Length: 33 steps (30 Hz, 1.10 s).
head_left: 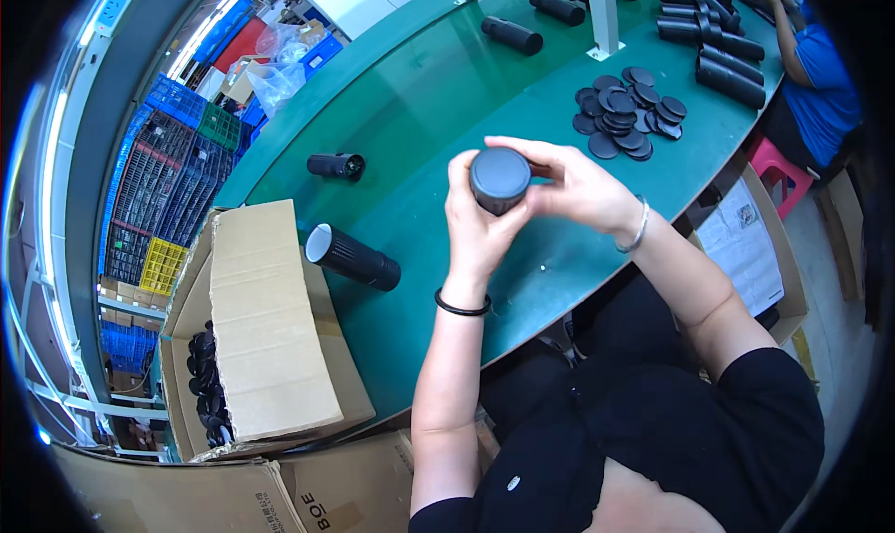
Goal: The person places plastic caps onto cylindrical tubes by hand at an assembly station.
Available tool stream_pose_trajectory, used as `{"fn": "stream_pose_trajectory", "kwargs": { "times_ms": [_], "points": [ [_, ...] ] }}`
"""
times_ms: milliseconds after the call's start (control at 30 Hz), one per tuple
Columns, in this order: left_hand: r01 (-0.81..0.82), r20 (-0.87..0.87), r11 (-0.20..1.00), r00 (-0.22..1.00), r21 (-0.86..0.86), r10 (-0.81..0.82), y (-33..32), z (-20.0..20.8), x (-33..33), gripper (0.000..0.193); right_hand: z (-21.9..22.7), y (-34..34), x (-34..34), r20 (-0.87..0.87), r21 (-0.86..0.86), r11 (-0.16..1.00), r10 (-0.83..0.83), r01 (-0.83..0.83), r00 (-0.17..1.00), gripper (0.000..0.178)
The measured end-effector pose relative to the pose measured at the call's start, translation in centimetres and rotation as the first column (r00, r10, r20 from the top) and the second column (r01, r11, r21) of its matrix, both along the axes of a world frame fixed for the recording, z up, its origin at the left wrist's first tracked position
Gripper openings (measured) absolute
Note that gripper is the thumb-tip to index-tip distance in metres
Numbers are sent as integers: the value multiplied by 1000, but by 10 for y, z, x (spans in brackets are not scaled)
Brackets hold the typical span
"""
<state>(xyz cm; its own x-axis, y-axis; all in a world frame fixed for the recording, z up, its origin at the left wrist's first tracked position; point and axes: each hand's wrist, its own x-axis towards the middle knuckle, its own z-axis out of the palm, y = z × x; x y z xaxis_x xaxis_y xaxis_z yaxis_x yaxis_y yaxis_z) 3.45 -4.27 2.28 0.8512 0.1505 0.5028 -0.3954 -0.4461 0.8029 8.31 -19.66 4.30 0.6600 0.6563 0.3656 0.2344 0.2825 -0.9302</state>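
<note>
Both hands are around a black cylinder (501, 175), held up over the table with its round, flat end facing me. My left hand (476, 233) wraps the near left side of it. From the right, my right hand (580, 190) grips it, with fingers behind the rim and thumb at the lower edge. The rest of its length is hidden beneath the hands. Left of my left hand, a ribbed black tube (362, 262) lies on the table, its pale open end toward the carton. A shorter black tube (336, 166) lies farther off.
A pile of black discs (623, 113) lies on the green table (424, 202) at right. Several black tubes (730, 74) lie beyond, near a person in blue (824, 99). An open carton (270, 318) with black parts stands left. A white post (604, 15) rises from the table.
</note>
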Motion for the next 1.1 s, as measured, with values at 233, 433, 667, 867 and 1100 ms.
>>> {"fn": "stream_pose_trajectory", "kwargs": {
  "times_ms": [233,433,667,867,1100],
  "points": [
    [-383,354,861,898,335,262,15,3,3,76,19,21,52,511,-212,951,-89,226,855,56],
    [-266,23,940,963,213,267,58,-42,-5,54,-41,104,188,903,-337,750,86,569,422,58],
    [-231,42,934,973,272,228,69,-46,2,25,-72,149,252,989,-141,616,56,775,135,41],
    [-462,112,850,887,251,449,67,-45,1,25,-53,299,166,747,-438,704,-63,560,662,51],
    [-510,40,860,859,-5,510,74,-51,2,34,-85,312,192,187,-617,763,-96,193,978,59]
  ]
}}
